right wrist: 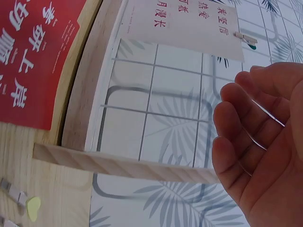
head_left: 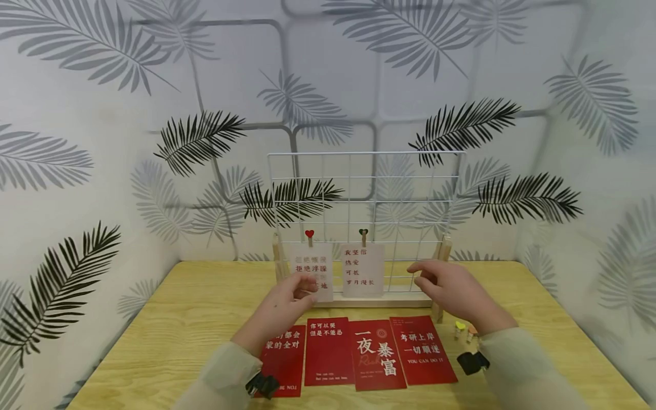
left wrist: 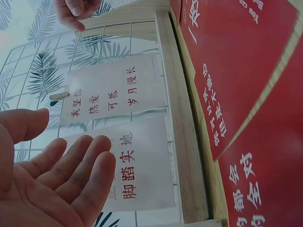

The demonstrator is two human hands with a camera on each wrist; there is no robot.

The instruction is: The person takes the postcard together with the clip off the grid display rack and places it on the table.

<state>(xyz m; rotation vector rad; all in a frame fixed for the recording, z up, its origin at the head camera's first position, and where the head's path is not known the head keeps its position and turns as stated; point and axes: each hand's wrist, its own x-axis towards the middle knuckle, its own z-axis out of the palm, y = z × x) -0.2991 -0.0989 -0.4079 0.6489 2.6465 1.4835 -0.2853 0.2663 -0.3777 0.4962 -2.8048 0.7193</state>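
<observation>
My left hand (head_left: 288,300) hovers in front of the left white card (head_left: 319,250), its fingers loosely bent and nothing between them; it hides part of the card's text. A red heart clothespin (head_left: 310,234) pins that card to a white wire grid rack (head_left: 405,200). Beside it hangs a second white card (head_left: 363,270) under a dark green heart clothespin (head_left: 364,234). My right hand (head_left: 447,283) is near the rack's right post, fingers relaxed; in the right wrist view the palm (right wrist: 279,165) holds nothing.
Several red cards lie in a row before the rack, among them one at the right (head_left: 423,349) and one partly under my left arm (head_left: 287,364). Two loose clothespins, one with a yellow heart (head_left: 459,326), lie by my right wrist. A leaf-patterned wall (head_left: 328,68) stands behind.
</observation>
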